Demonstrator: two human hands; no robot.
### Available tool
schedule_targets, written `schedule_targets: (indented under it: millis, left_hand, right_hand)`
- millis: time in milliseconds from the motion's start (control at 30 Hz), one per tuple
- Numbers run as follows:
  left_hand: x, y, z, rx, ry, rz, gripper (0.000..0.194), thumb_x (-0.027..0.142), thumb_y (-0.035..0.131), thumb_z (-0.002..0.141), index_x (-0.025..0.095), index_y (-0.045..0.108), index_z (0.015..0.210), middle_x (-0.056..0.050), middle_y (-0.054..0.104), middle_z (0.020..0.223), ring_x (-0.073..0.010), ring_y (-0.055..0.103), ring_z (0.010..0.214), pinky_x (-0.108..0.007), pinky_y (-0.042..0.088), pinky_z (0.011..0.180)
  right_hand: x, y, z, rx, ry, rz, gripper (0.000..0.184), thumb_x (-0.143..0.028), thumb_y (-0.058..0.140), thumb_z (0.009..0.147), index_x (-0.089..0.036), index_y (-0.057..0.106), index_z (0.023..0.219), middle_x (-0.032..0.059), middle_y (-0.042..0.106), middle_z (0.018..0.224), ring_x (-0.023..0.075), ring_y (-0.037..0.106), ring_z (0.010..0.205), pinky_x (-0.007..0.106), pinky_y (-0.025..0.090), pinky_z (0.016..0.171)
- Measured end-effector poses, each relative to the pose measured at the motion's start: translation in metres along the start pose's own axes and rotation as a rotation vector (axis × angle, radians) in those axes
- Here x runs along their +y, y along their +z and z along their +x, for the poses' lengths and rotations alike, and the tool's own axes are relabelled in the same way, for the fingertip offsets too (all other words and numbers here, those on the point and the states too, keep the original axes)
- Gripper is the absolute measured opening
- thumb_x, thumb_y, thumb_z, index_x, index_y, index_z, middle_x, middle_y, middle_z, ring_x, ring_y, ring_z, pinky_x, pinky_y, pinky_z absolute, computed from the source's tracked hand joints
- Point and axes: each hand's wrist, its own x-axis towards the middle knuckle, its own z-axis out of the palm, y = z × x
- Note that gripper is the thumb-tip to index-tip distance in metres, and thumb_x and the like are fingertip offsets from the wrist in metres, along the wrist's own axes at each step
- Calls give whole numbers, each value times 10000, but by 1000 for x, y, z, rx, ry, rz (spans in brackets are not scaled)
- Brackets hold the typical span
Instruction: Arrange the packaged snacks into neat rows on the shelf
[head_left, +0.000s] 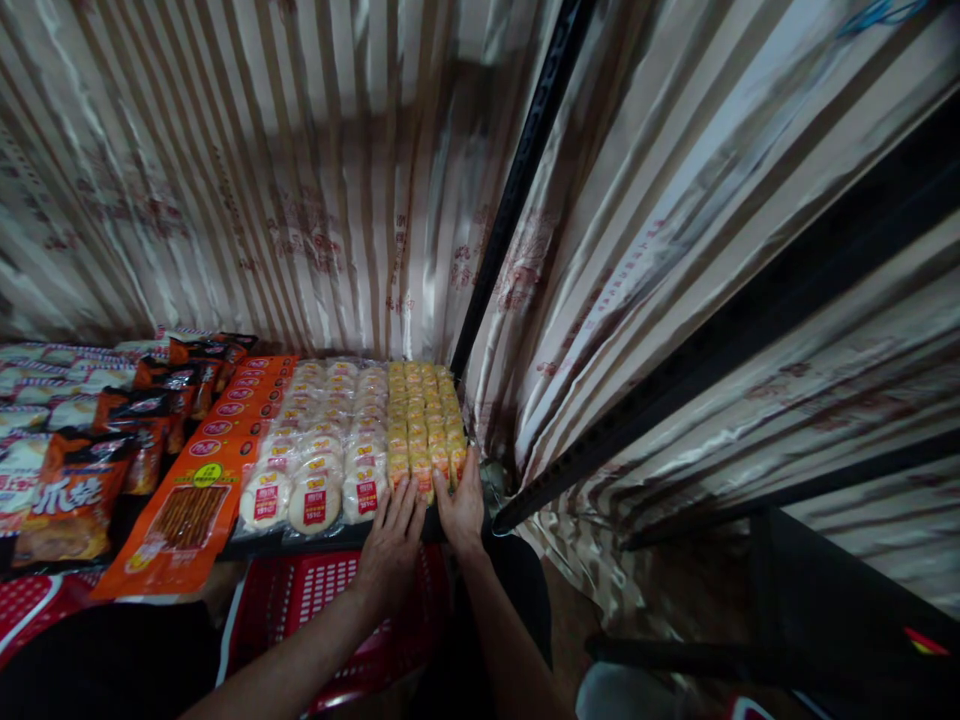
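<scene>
Rows of small yellow wrapped snack packets point(426, 410) sit at the right end of a black shelf. My left hand point(391, 535) lies with outstretched fingers against the front of these rows, its fingertips touching the nearest packets. Around their front right corner rests my right hand point(463, 505), thumb apart from the other fingers and fingertips along the side. Neither hand appears to lift anything. Just left of the yellow rows are round white cakes in clear wrappers with red labels point(315, 500), standing in overlapping columns.
Long orange snack bags point(191, 505) overlap farther left, beside orange-and-black bags point(71, 500) and white packets. A red plastic basket point(300, 590) is below the shelf edge. Black metal posts point(517, 190) rise at the right corner, with striped curtains point(337, 180) behind.
</scene>
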Motion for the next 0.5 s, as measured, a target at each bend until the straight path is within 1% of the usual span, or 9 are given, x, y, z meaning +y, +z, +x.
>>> schedule_targets:
  millis: [67, 200, 333, 433, 500]
  left_hand:
    - [0, -3, 2, -14, -34, -21, 553, 121, 429, 812, 57, 382, 1359, -209, 300, 1470, -314, 196, 1390, -498, 271, 1088]
    - [-1, -5, 3, -64, -32, -32, 527, 219, 459, 839, 26, 414, 1327, -216, 353, 1440, -317, 256, 1370, -474, 304, 1079]
    - [-5, -9, 8, -19, -48, -29, 546, 214, 463, 836, 62, 386, 1356, -189, 333, 1460, -307, 237, 1380, -489, 275, 1091]
    - [-14, -18, 26, 26, -145, -33, 555, 217, 454, 850, 72, 355, 1376, -196, 301, 1475, -308, 197, 1393, -515, 242, 1098]
    - [-23, -22, 44, 19, -212, -43, 541, 242, 434, 876, 46, 349, 1373, -210, 299, 1472, -306, 196, 1394, -522, 223, 1106]
  right_hand:
    - [0, 0, 0, 0, 10, 7, 787, -541, 420, 863, -63, 204, 1450, 206, 319, 1462, 285, 327, 1342, 450, 328, 1057]
    - [-1, 0, 1, -31, 23, -5, 829, -582, 443, 838, -57, 227, 1442, 214, 347, 1445, 301, 356, 1322, 452, 326, 1053]
    - [-2, 1, 0, -38, 33, -14, 856, -611, 435, 829, -47, 229, 1438, 226, 341, 1443, 311, 364, 1312, 453, 336, 1039]
    - [-2, 1, 1, -36, 39, -19, 869, -620, 431, 828, -40, 218, 1439, 231, 325, 1450, 313, 353, 1319, 447, 333, 1041]
    - [-2, 2, 1, -30, 39, -26, 870, -625, 430, 827, -43, 220, 1439, 230, 333, 1446, 315, 355, 1316, 449, 332, 1041]
